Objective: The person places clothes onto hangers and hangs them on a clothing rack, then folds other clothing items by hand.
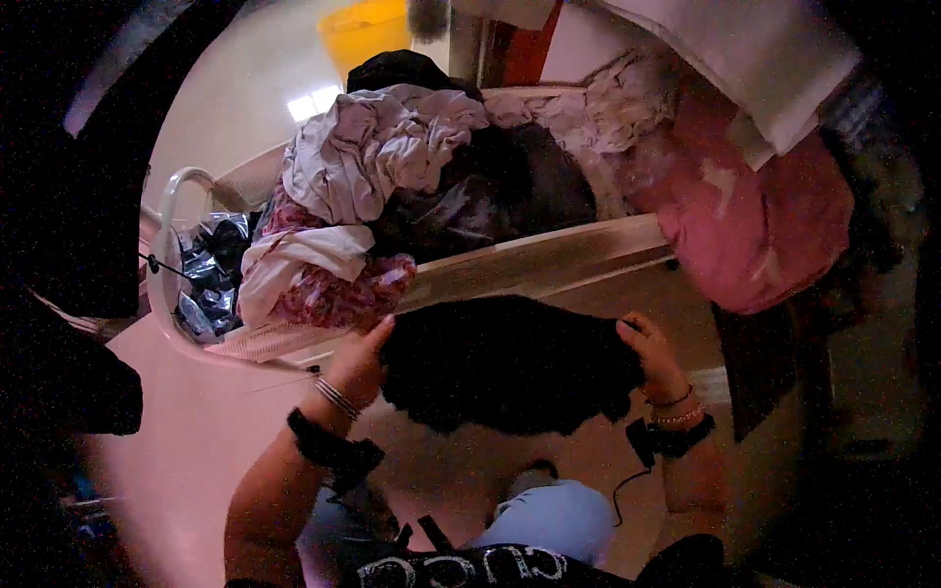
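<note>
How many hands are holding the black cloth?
2. The left hand grips the left end of the black cloth, and the right hand grips its right end. No others show, though the dark surroundings could hide more.

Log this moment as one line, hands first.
left hand: grips black cloth | right hand: grips its other end | beyond: piled clothes | right: pink cloth

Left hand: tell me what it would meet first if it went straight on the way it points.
Apart from the black item it holds, the left hand would probably meet the reddish patterned cloth just ahead, though depth is hard to judge from one view.
</note>
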Available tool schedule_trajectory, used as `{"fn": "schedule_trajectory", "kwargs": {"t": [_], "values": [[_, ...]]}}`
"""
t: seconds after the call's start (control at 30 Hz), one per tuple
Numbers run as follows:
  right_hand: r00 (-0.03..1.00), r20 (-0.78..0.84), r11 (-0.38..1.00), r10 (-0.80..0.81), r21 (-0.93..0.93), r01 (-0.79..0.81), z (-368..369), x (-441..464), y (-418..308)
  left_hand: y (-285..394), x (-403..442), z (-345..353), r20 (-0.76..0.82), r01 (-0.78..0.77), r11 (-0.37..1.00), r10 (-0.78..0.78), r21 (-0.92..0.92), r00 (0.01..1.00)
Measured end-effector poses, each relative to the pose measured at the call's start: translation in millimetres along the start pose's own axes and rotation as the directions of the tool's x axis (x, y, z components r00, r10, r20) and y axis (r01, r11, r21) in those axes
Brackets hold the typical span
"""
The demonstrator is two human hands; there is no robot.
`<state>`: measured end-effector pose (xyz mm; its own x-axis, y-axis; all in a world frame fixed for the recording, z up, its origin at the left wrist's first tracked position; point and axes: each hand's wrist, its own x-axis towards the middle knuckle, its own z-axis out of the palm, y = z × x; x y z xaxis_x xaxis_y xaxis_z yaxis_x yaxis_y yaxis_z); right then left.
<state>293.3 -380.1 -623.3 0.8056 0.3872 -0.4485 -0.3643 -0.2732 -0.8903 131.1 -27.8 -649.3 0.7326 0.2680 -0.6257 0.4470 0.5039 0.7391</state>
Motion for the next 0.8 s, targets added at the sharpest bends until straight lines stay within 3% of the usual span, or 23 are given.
{"fn": "schedule_trajectory", "kwargs": {"t": [0.03,0.07,0.1,0.17,0.23,0.27,0.33,0.37,0.5,0.6,0.67,0.7,0.73,0.77,0.8], "values": [[0.999,0.036,0.998,0.007,0.065,-0.01,10.3,-4.6,-3.8,-6.2,-5.1,12.1,-0.032,-0.049,0.999,0.049,0.001,0.998],[0.997,0.073,0.991,0.013,0.129,-0.023,20.4,-8.0,-6.5,-14.2,-8.5,26.1,-0.032,-0.117,0.985,0.114,-0.128,0.993],[0.997,0.073,0.991,0.013,0.134,-0.022,36.1,-10.6,-7.5,-17.2,-15.0,35.6,-0.016,-0.19,0.979,0.19,-0.075,0.982],[0.991,0.125,0.998,-0.056,0.04,0.051,72.7,-15.2,-7.7,-26.6,-20.8,51.5,0.008,-0.268,0.963,0.268,-0.023,0.963],[0.931,0.262,0.94,-0.253,-0.163,0.301,98.8,-6.6,9.3,-42.8,-19.1,64.5,0.048,-0.316,0.949,0.316,-0.001,0.948],[0.93,0.265,0.939,-0.256,-0.16,0.304,113.6,-7.3,12.1,-46.8,-22.2,70.8,0.045,-0.319,0.948,0.319,0.002,0.947],[0.896,0.322,0.924,-0.307,-0.123,0.361,138.2,-8.5,14.5,-53.0,-28.7,80.5,0.098,-0.52,0.832,0.511,0.196,0.854],[0.895,0.323,0.925,-0.309,-0.119,0.362,144.4,-9.8,12.1,-55.3,-33.0,81.9,0.064,-0.439,0.888,0.434,0.14,0.899],[0.929,0.302,0.974,-0.213,-0.006,0.225,153.4,-12.8,7.9,-54.4,-34.9,71.6,0.097,-0.51,0.852,0.501,0.117,0.86],[0.93,0.309,0.979,-0.199,0.014,0.205,152.7,-13.2,10.7,-51.7,-39.0,68.7,0.176,-0.587,0.766,0.56,0.261,0.809],[0.923,0.318,0.974,-0.215,-0.005,0.228,151.4,-16.7,4.9,-42.3,-46.6,73.5,0.202,-0.549,0.764,0.511,0.337,0.835],[0.93,0.343,0.991,-0.136,0.031,0.134,151.7,-21.1,-3.2,-42.2,-45.8,74.3,0.216,-0.561,0.758,0.517,0.333,0.828],[0.927,0.37,0.997,-0.06,0.064,0.039,150.5,-24.1,-8.3,-43.2,-45.2,73.5,0.252,-0.653,0.648,0.607,0.392,0.753],[0.898,0.431,0.991,-0.094,0.127,0.043,147.7,-21.7,-0.2,-44.6,-44.6,72.2,0.293,-0.729,0.522,0.684,0.442,0.668],[0.902,0.42,0.99,-0.103,0.128,0.053,145.3,-25.6,-4.2,-48.8,-40.5,68.5,0.304,-0.738,0.516,0.687,0.435,0.66]]}}
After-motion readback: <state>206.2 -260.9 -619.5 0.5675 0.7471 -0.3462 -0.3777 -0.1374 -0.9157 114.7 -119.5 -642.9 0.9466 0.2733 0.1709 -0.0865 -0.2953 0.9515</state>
